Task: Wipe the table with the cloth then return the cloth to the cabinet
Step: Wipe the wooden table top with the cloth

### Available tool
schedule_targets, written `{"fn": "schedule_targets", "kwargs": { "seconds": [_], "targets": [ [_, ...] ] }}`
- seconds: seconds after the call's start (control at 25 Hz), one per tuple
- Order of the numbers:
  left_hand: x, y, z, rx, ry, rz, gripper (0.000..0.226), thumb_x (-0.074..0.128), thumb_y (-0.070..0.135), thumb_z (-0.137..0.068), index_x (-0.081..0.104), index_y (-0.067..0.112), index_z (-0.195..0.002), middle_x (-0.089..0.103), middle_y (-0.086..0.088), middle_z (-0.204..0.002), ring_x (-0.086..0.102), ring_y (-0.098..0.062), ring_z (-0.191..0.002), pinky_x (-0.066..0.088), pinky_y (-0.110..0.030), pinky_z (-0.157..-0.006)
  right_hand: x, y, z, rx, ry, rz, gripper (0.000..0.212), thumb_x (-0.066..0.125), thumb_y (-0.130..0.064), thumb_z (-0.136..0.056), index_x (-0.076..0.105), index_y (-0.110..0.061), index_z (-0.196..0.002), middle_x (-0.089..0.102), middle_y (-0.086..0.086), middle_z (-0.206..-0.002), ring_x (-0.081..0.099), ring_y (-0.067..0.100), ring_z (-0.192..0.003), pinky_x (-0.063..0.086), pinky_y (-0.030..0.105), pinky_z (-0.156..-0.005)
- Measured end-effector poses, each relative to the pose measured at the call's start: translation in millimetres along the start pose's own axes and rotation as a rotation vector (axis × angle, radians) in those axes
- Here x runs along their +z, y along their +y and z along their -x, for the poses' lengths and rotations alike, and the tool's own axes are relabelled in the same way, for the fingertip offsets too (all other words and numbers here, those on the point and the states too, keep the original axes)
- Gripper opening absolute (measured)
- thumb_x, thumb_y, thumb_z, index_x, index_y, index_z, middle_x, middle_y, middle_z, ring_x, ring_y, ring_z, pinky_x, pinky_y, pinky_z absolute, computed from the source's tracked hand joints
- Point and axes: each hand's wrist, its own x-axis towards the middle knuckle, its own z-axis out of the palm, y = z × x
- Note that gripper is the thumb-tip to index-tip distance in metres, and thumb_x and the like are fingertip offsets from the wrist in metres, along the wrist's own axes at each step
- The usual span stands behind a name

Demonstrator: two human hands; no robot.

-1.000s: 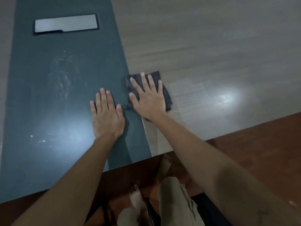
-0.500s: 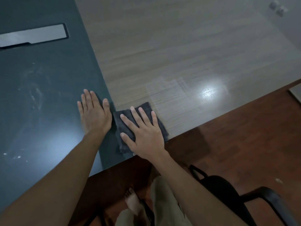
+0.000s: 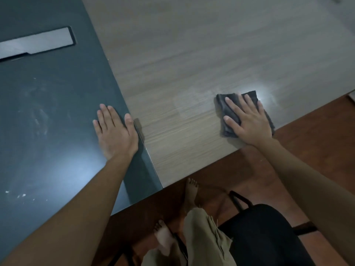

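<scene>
Right hand [image 3: 249, 123] flat on the dark grey cloth [image 3: 228, 112], fingers straight and spread, pressing it onto the wood-grain section of the table [image 3: 192, 64] near the front edge. Left hand [image 3: 115, 131] lies flat, palm down, on the dark panel [image 3: 48, 112], holding nothing, well apart from the cloth. Black chair [image 3: 265, 233] below the right arm.

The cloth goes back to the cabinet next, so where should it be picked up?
Probably the cloth's bunched left edge, pinched from above: the folds stand up there, uncovered, while the right hand lies flat over the rest.
</scene>
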Motion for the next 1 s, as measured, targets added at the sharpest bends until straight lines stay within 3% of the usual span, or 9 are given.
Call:
{"fn": "schedule_targets", "kwargs": {
  "seconds": [0.12,0.24,0.44,0.56,0.76,1.0],
  "targets": [
    [0.6,-0.9,0.4,0.003,0.002,-0.015,0.068,0.006,0.047,-0.104,0.004,0.004,-0.157,-0.002,-0.012,-0.166,-0.003,-0.023,-0.154,-0.007,-0.039,-0.124,2.6,-30.6,8.5,0.074,-0.023,-0.031,0.070,0.013,-0.071,-0.099,0.018,-0.042,-0.162,0.014,0.003,-0.171,0.011,0.027,-0.158,0.008,0.058,-0.126],
    [-0.5,-3.9,-0.7,0.016,-0.003,-0.007,0.069,0.005,0.047,-0.103,0.003,0.003,-0.157,-0.003,-0.013,-0.166,-0.003,-0.024,-0.154,-0.005,-0.042,-0.124,4.0,-88.6,32.4,0.019,-0.036,-0.009,0.068,0.015,-0.067,-0.100,0.015,-0.040,-0.162,0.010,0.004,-0.172,0.009,0.029,-0.158,0.008,0.060,-0.125],
    [0.7,-4.6,-1.1,0.023,-0.012,0.020,0.066,0.007,0.043,-0.105,0.006,0.002,-0.157,-0.001,-0.012,-0.166,-0.002,-0.024,-0.154,-0.005,-0.042,-0.124,16.9,-201.5,94.3,-0.108,-0.008,-0.089,0.065,0.030,-0.061,-0.103,0.023,-0.035,-0.162,0.014,0.007,-0.171,0.011,0.031,-0.158,0.010,0.061,-0.124],
    [-0.3,-5.8,-1.2,0.026,-0.018,0.028,0.063,0.008,0.039,-0.106,0.007,0.003,-0.157,0.000,-0.011,-0.167,-0.001,-0.023,-0.154,-0.005,-0.041,-0.124,21.3,-230.1,117.9,-0.154,0.052,-0.173,0.061,0.038,-0.057,-0.103,0.035,-0.032,-0.159,0.023,0.007,-0.169,0.017,0.030,-0.157,0.013,0.060,-0.123],
    [1.1,-5.6,-1.2,0.039,-0.018,0.015,0.064,0.007,0.041,-0.105,0.006,0.004,-0.158,-0.001,-0.011,-0.167,-0.002,-0.023,-0.154,-0.006,-0.041,-0.124,21.3,-177.1,95.7,-0.204,0.083,-0.132,0.060,0.042,-0.062,-0.101,0.037,-0.040,-0.156,0.026,0.001,-0.168,0.020,0.024,-0.157,0.014,0.058,-0.123],
    [2.1,-6.2,-0.2,0.049,-0.035,-0.013,0.067,0.005,0.046,-0.105,0.003,0.006,-0.158,-0.003,-0.010,-0.167,-0.004,-0.022,-0.154,-0.007,-0.040,-0.124,5.6,-42.6,39.8,0.033,-0.040,-0.006,0.066,0.017,-0.072,-0.099,0.019,-0.046,-0.160,0.015,-0.002,-0.171,0.013,0.023,-0.158,0.012,0.059,-0.124]
  ]
}}
